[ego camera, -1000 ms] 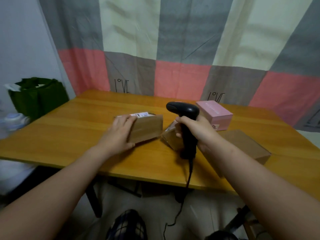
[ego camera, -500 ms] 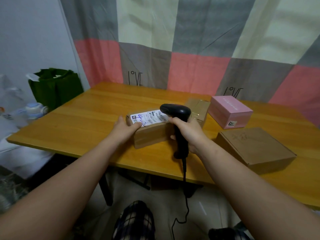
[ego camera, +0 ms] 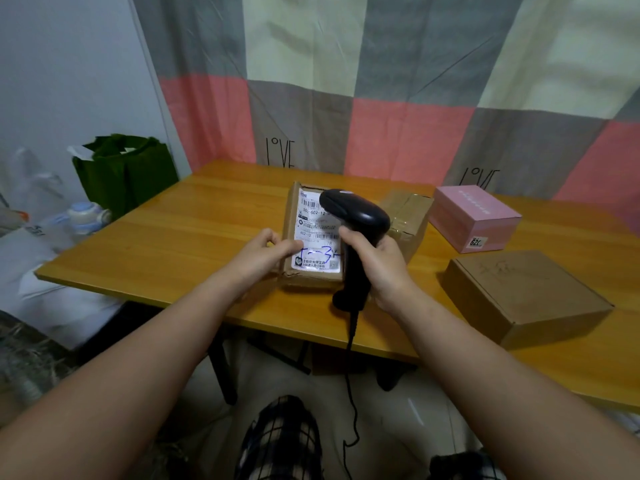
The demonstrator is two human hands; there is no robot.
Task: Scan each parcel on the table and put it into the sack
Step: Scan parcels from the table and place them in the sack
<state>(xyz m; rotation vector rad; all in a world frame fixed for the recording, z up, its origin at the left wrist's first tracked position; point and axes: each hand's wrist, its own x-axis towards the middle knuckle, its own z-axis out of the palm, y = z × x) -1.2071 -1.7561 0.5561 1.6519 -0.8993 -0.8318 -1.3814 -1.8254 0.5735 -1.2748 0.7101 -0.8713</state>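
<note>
one wide-angle view, worn on the person's head, faces forward and tilts down. it sits close over the near edge of the surface [ego camera: 180,244], whose right end runs out of frame. the curtain [ego camera: 398,81] closes the far side, the sack [ego camera: 124,171] stands at the left margin, and the floor [ego camera: 398,407] shows below.

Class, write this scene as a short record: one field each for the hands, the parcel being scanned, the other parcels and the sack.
Left hand: grips the labelled parcel at its left edge
Right hand: holds the black scanner over that parcel
Other parcels: taped brown box, pink box, flat brown box, all on the table
Sack: green sack, beyond the table's left end
</note>
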